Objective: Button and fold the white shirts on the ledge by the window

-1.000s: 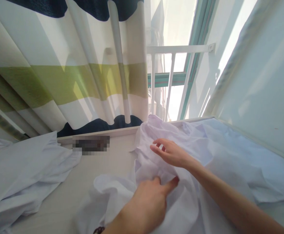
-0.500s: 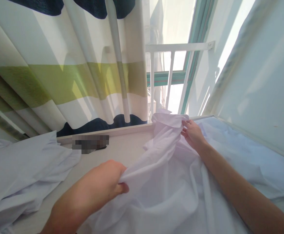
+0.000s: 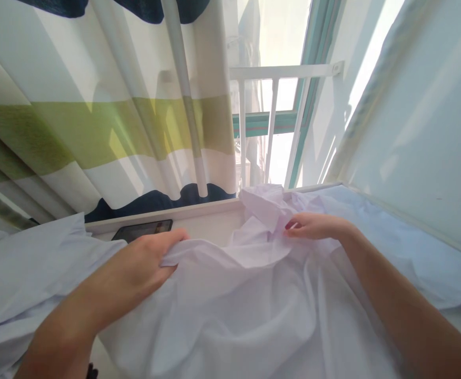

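A white shirt (image 3: 234,305) lies spread between my two hands on a pale table (image 3: 210,223). My left hand (image 3: 147,260) is closed on the shirt's upper edge at the left. My right hand (image 3: 313,226) pinches the fabric beside the crumpled collar (image 3: 265,205) near the table's far edge. The cloth hangs slightly taut between both grips.
Another white garment (image 3: 28,268) lies heaped at the left. A dark phone (image 3: 143,230) rests by the table's back rim. A striped curtain (image 3: 107,105) hangs behind, with a window and white railing (image 3: 277,105) to its right. Pale blue-white cloth (image 3: 412,252) covers the right side by the wall.
My left hand has carried the shirt's edge up and left towards the phone. My right hand has dropped from the collar's top to its side. The shirt is stretched wider.
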`<action>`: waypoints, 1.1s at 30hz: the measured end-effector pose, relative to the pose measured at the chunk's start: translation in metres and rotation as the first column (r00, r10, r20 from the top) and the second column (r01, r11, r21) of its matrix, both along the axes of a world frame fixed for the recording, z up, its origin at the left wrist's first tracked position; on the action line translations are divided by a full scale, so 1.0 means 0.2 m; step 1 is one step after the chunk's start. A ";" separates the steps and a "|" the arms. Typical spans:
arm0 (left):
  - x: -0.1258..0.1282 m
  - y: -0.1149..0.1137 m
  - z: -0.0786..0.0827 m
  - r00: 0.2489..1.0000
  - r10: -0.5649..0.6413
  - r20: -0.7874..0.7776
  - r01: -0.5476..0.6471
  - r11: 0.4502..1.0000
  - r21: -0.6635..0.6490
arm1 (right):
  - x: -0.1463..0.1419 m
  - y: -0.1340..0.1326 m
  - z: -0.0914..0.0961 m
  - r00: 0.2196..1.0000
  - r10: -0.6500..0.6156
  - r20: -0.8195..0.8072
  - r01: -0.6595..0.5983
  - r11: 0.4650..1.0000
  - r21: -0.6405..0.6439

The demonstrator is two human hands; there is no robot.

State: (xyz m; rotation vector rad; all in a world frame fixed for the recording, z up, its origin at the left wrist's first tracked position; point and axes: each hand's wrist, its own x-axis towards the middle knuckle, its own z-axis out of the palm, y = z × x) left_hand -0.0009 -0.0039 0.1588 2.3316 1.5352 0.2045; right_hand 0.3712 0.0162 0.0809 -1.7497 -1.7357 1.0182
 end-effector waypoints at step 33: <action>0.13 0.15 -0.33 0.975 -0.224 -0.001 0.220 0.957 -0.191 | -0.12 0.08 -0.04 0.922 -0.369 -0.120 0.382 0.815 0.435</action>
